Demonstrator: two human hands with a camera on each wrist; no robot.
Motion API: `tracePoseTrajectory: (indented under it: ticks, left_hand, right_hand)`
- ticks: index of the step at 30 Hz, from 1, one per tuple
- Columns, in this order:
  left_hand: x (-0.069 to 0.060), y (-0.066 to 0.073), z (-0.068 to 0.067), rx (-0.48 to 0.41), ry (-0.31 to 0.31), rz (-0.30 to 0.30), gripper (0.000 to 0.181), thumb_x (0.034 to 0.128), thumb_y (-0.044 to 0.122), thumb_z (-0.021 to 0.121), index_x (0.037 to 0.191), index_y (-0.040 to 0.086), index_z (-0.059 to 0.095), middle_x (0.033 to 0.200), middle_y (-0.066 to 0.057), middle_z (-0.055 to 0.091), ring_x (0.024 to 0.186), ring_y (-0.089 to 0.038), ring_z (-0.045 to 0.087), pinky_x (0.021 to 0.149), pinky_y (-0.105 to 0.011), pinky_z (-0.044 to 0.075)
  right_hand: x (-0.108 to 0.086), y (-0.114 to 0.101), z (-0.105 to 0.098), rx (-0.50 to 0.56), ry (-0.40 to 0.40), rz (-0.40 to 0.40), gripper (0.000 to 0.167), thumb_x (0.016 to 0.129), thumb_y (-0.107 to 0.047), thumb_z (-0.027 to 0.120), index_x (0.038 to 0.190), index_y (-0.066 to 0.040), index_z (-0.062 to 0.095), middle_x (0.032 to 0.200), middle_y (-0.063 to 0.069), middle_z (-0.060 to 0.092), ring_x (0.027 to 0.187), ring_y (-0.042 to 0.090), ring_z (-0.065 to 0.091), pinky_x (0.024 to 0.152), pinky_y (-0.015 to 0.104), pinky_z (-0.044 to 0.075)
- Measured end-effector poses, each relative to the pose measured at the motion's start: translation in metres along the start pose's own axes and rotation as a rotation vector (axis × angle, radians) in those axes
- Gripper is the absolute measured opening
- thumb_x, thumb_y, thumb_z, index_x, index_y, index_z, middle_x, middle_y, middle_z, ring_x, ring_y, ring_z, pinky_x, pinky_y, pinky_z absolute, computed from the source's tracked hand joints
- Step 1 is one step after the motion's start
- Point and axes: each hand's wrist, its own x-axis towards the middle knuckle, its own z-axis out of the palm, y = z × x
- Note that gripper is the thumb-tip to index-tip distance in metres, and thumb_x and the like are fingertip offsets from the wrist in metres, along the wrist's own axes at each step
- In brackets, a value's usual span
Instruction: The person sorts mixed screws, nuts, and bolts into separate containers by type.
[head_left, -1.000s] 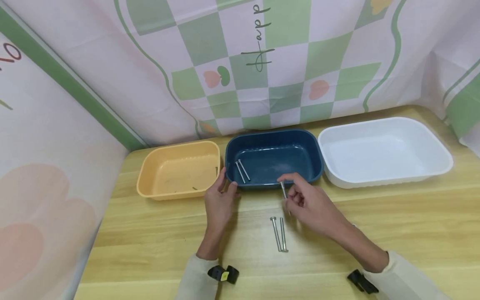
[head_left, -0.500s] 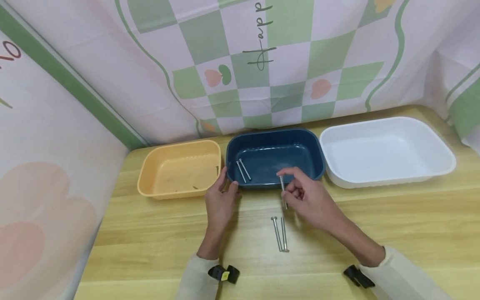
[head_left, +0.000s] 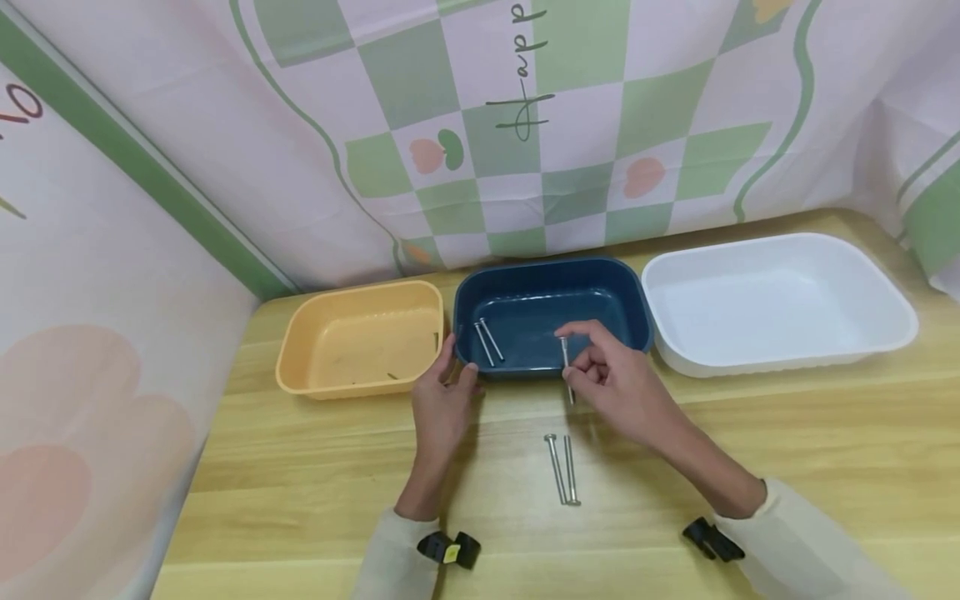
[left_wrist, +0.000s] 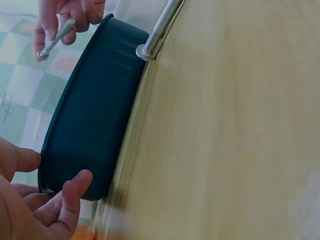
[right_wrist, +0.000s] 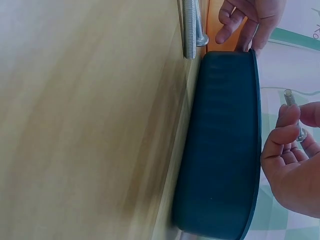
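In the head view, my right hand (head_left: 622, 387) pinches a long metal bolt (head_left: 566, 358) head-up between thumb and fingers, just over the front rim of the dark blue tray (head_left: 528, 333). The right wrist view shows the same bolt (right_wrist: 290, 98), its threaded end sticking out of the fingers. My left hand (head_left: 441, 408) holds the blue tray's front left corner, thumb and fingers around it, as the left wrist view also shows. Two bolts (head_left: 492, 338) lie inside that tray at its left end. On the table in front, two more bolts (head_left: 557, 471) lie side by side.
A yellow tray (head_left: 341, 342) with a few small screws (head_left: 392, 376) stands left of the blue one. To the right is a white tray (head_left: 780, 308). A patterned curtain (head_left: 577, 125) hangs behind the trays. All three stand along the wooden table's (head_left: 315, 475) back.
My right hand has risen slightly away from me with the bolt, bringing the bolt's head over the blue tray. My left hand stays at the tray's corner.
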Motion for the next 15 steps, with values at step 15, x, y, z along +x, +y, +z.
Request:
tracePoseTrajectory:
  ticks: [15]
  left_hand:
    - [0.001, 0.001, 0.0, 0.008, 0.009, -0.007, 0.055, 0.094, -0.001, 0.066, 0.146, 0.008, 0.05, 0.14, -0.007, 0.056, 0.07, -0.036, 0.07, 0.067, -0.041, 0.06]
  right_hand:
    - [0.02, -0.001, 0.0, -0.011, 0.012, 0.014, 0.04, 0.095, -0.005, 0.064, 0.132, -0.016, 0.054, 0.078, -0.002, 0.066, 0.06, 0.017, 0.055, 0.056, 0.03, 0.045]
